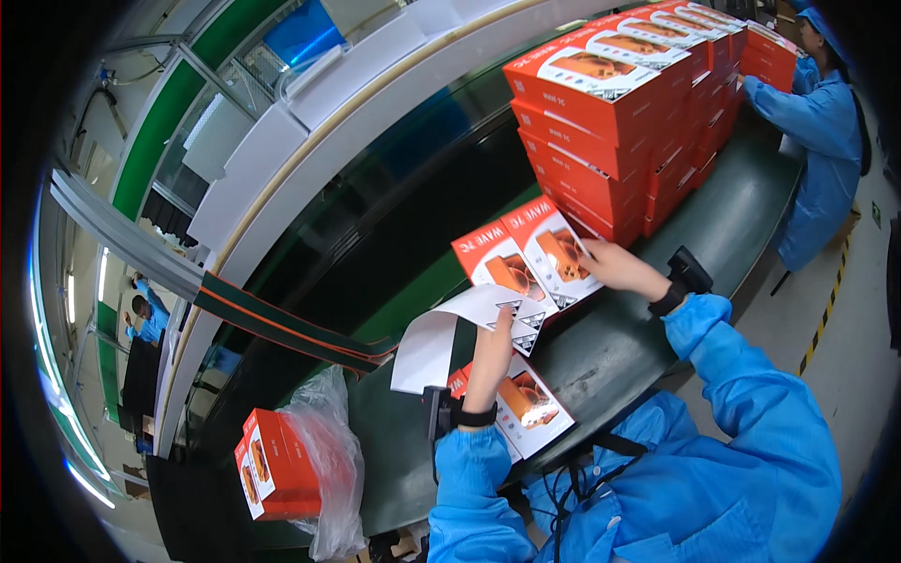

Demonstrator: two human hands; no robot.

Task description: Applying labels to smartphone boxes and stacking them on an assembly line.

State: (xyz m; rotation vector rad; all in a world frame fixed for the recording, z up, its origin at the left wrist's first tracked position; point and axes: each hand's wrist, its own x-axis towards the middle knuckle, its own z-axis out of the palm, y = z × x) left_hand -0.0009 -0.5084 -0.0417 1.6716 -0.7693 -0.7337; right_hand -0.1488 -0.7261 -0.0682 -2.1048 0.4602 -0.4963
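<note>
Two boxes (pixel 514 246), red with white and orange printed tops, lie side by side on the dark green table (pixel 601 361), just beside a tall stack (pixel 610 122) of the same kind. The right hand (pixel 627 270) touches the right one of the pair at its outer edge; part of the fingers is hidden, so I cannot tell whether its grip is clamped on the box. The left hand (pixel 492 355) has its grip together on a white sheet (pixel 425 342), which curls up left of the fingers and reaches over the near edge of the pair at its other end. Black-and-white triangles show on that end. A third box (pixel 537 413) lies beneath the left hand, partly covered by it. A black device (pixel 693 270) is strapped to the right wrist. Toward the table's left end, red cartons (pixel 293 469) sit partly inside a clear bag (pixel 340 460). Beyond the stack, at upper right, a co-worker (pixel 824 164) in a blue coat and cap has an arm near another red box (pixel 770 64).
</note>
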